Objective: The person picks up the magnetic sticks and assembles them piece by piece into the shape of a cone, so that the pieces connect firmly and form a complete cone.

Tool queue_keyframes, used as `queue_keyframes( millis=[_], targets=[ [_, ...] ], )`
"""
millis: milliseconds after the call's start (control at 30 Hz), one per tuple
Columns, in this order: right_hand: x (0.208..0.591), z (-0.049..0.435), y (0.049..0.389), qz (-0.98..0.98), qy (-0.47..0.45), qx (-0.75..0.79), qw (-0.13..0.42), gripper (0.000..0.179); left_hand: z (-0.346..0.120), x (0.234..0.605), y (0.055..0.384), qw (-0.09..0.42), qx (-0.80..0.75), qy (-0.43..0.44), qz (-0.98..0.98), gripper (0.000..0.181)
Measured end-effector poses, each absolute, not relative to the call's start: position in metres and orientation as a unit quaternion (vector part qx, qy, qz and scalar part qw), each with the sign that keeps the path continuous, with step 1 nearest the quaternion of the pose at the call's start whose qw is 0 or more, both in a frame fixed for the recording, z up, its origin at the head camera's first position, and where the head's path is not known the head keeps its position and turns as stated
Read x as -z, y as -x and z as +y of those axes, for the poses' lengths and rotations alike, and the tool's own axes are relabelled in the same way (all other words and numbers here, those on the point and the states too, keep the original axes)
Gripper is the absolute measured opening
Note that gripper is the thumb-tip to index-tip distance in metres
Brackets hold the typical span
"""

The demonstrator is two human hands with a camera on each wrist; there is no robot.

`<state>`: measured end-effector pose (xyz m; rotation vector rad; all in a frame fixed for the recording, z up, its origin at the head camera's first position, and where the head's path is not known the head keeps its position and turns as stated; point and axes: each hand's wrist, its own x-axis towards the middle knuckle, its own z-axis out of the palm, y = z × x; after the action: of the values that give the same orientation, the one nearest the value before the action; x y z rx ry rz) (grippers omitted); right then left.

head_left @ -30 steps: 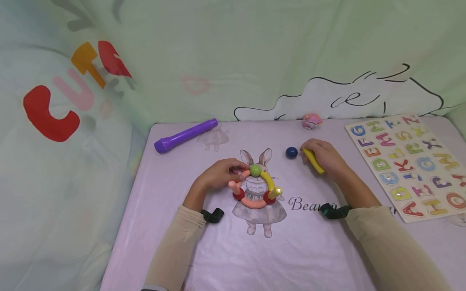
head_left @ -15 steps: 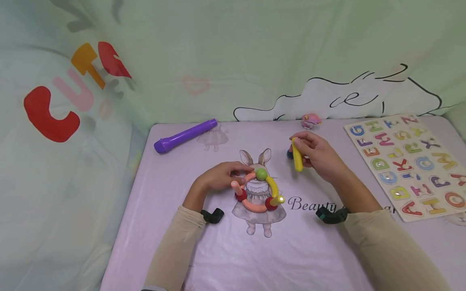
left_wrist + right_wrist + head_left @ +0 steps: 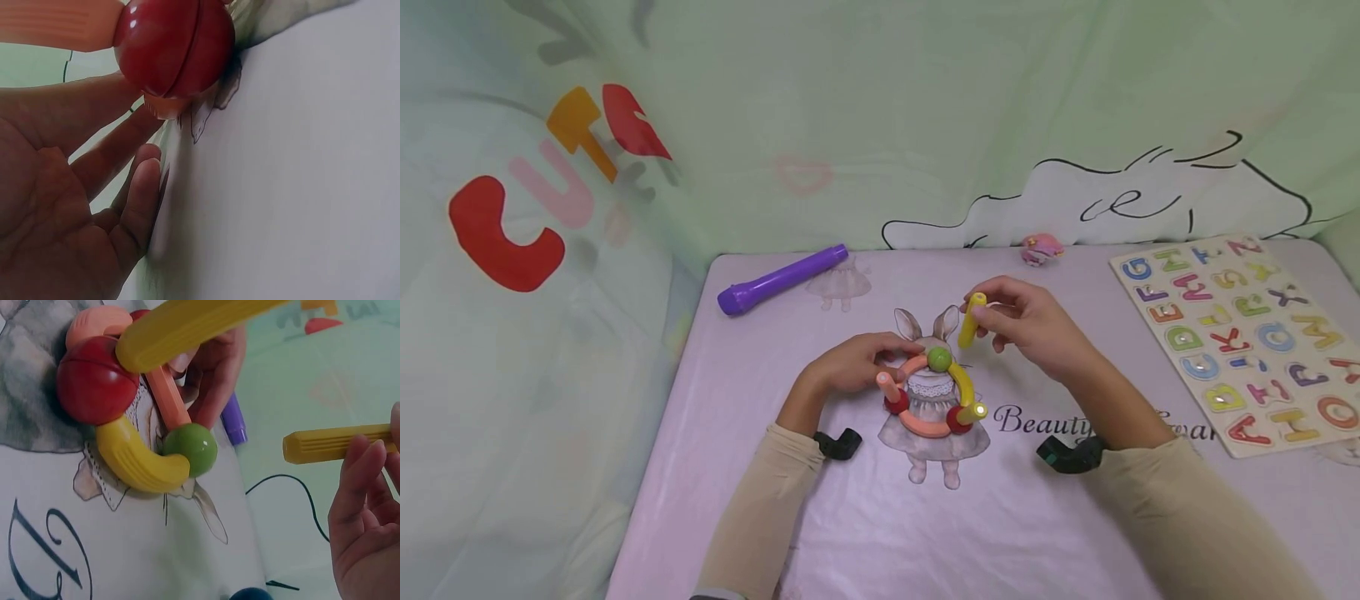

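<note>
A ring of curved orange and yellow rods (image 3: 925,428) joined by balls lies on the printed cloth in the head view. It has a green ball (image 3: 939,359) at the top and two red balls (image 3: 175,47) lower down. From the red balls stand an orange rod (image 3: 886,386) and a yellow rod (image 3: 187,334). My left hand (image 3: 853,362) holds the ring's upper left orange rod between thumb and fingers. My right hand (image 3: 1030,325) pinches a loose yellow rod (image 3: 972,321), raised beyond the green ball and apart from it.
A dark blue ball (image 3: 251,594) shows at the bottom of the right wrist view; the right hand hides it from the head view. Behind are a purple toy microphone (image 3: 782,279) and a small pink toy (image 3: 1041,249). An alphabet puzzle board (image 3: 1232,342) lies at right.
My right hand has carried the yellow rod left, past the blue ball toward the ring, and turned it more upright. The ring shifted slightly right and nearer, with my left hand on it.
</note>
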<state>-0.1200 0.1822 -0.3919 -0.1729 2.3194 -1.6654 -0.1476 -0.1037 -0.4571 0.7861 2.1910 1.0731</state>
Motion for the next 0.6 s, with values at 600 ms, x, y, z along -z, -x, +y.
queue_keyframes(
  millis=[600],
  targets=[
    [0.420,0.159,0.120,0.826,0.159,0.517,0.157,0.028,-0.102,0.454,0.146,0.284,-0.397,-0.295,0.821,0.050]
  ],
)
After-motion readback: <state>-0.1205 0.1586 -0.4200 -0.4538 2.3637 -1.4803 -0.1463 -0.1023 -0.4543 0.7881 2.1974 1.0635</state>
